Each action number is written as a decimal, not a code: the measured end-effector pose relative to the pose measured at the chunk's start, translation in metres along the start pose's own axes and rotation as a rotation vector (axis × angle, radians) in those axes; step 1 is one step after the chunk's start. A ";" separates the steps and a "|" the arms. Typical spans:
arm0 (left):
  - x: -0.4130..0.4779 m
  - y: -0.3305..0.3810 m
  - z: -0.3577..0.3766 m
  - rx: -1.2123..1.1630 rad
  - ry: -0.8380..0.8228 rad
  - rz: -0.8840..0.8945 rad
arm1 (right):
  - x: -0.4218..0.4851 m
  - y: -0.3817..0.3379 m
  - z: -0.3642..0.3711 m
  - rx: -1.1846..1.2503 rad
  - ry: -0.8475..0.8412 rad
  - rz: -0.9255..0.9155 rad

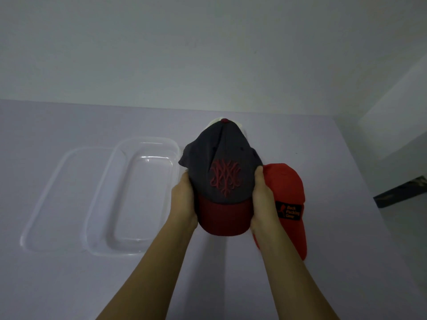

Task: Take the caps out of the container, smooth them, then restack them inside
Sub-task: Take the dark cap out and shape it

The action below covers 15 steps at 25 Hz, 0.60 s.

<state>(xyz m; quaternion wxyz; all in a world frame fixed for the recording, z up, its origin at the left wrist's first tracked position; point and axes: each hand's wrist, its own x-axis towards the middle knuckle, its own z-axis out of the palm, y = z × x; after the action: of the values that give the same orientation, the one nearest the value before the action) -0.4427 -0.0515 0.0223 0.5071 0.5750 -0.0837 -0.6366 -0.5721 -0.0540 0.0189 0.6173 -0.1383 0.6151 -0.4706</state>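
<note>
I hold a dark grey cap with a red brim and a red embroidered logo between both hands, its brim toward me. My left hand grips its left side and my right hand grips its right side. A red cap with a black patch lies on the table just right of my right hand. A white cap peeks out behind the grey cap's crown. The clear plastic container stands empty on the table to the left.
The container's clear lid lies flat to the left of the container, partly under it. A pale wall runs behind the light table. A dark object sits beyond the table's right edge.
</note>
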 end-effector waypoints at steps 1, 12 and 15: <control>0.000 0.002 -0.002 0.092 0.002 -0.001 | 0.000 -0.005 -0.002 -0.047 0.025 -0.050; -0.023 0.000 0.009 0.057 -0.058 -0.228 | -0.004 0.017 0.011 0.184 -0.103 0.268; -0.021 -0.001 0.004 0.045 -0.045 -0.188 | -0.002 0.013 0.012 0.108 -0.109 0.230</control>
<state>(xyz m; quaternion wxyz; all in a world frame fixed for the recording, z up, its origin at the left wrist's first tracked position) -0.4504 -0.0369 0.0365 0.4301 0.5772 -0.0549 -0.6920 -0.5553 -0.0506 0.0127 0.7061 -0.0588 0.5662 -0.4211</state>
